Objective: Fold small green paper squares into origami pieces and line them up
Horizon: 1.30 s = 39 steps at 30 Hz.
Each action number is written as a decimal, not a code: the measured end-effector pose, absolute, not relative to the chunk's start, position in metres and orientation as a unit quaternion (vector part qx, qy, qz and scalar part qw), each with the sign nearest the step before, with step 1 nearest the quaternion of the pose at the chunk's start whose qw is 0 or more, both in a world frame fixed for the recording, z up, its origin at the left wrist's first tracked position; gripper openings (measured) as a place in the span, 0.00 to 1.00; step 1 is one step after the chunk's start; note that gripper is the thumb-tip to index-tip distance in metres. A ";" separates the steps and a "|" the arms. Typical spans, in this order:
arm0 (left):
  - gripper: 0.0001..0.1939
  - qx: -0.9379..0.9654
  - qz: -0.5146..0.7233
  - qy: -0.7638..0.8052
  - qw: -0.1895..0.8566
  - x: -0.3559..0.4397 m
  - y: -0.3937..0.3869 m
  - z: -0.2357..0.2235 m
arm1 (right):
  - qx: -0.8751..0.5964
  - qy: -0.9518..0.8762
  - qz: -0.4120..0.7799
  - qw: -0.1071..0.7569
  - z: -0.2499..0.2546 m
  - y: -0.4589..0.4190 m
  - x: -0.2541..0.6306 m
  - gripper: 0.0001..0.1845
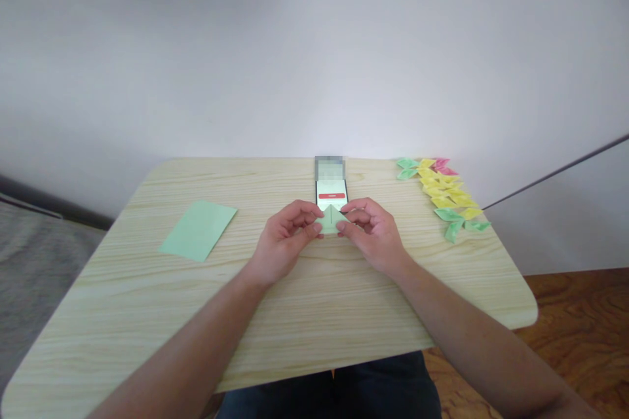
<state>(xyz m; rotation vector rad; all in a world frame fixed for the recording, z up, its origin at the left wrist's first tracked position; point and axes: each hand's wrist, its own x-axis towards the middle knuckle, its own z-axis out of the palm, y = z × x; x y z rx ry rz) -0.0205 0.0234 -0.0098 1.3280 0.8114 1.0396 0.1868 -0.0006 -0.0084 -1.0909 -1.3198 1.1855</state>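
Observation:
A small light-green folded paper [331,218], shaped to a point at its top, lies on the pale wooden table [295,314] in front of me. My left hand [282,239] pinches its left side, thumb pressed against the paper. My right hand [371,230] pinches its right side in the same way. Both hands have curled fingers and meet over the paper. Just behind the paper a phone [331,188] lies flat with its screen lit.
A flat green paper sheet [199,230] lies on the table's left part. Several small folded paper pieces [445,193] in green, yellow and pink sit in a row at the back right. A white wall stands behind; wooden floor [580,314] shows at right.

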 end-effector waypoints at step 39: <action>0.05 0.588 0.421 0.316 0.614 -0.018 0.022 -0.001 | -0.401 -0.553 0.564 0.464 -0.002 -0.001 0.190 0.27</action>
